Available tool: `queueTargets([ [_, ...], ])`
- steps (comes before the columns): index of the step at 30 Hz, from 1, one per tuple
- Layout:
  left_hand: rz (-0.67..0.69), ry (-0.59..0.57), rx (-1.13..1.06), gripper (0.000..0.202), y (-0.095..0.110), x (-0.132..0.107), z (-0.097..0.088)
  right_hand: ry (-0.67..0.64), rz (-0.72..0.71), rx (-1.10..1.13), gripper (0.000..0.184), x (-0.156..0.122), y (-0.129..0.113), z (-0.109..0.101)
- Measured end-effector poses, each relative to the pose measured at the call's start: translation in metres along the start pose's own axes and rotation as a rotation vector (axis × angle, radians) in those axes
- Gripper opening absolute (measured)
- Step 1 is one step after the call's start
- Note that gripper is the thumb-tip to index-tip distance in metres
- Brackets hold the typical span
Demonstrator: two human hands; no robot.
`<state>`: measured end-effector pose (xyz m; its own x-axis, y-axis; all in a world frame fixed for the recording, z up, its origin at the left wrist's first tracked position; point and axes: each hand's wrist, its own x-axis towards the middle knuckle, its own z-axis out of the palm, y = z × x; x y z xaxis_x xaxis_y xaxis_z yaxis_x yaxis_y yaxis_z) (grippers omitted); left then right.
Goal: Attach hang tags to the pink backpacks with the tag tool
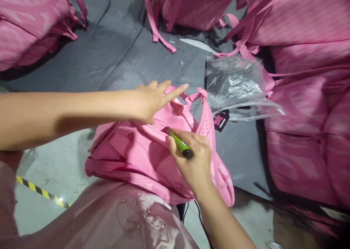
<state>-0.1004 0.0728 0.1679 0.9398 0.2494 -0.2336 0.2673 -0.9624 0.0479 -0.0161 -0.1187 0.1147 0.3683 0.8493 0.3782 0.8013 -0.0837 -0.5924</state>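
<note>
A pink backpack (175, 165) lies at the near edge of the grey-covered table, its perforated padding and straps upward. Across its upper part rests my left hand (155, 97), fingers stretched out and spread, beside the top loop. My right hand (193, 156) is closed around a green pen-like tool with a black end (179, 143). The tool's far tip points at the pink fabric just below my left hand; whether it touches cannot be made out. A black hang tag (221, 120) with a pink emblem lies right of the backpack.
On the grey table cover (115, 66), a clear plastic bag (236, 81) lies beyond the tag. More pink backpacks stand at the far left (32, 26), at the back (194, 8) and along the right (300, 132). Yellow-black tape (41, 191) marks the floor.
</note>
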Motion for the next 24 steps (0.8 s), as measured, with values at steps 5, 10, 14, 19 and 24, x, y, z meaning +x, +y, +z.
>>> queueTargets([
  [5,-0.155,-0.021,0.047,0.127,0.01,-0.013,-0.003,0.079,-0.068,0.143,0.019,0.003,-0.008,0.029],
  [10,-0.213,-0.078,0.171,0.119,0.023,-0.007,-0.008,0.099,-0.068,0.215,0.022,0.004,0.0,0.037],
  [14,-0.108,-0.163,0.151,0.107,0.008,-0.007,-0.012,0.076,-0.059,0.235,0.021,0.004,0.001,0.032],
  [19,-0.056,-0.294,0.114,0.112,-0.006,-0.003,-0.021,0.051,-0.036,0.211,0.022,0.004,0.0,0.027],
  [24,-0.047,-0.315,0.076,0.113,-0.006,0.001,-0.024,0.011,0.023,0.206,0.025,0.008,-0.003,0.028],
])
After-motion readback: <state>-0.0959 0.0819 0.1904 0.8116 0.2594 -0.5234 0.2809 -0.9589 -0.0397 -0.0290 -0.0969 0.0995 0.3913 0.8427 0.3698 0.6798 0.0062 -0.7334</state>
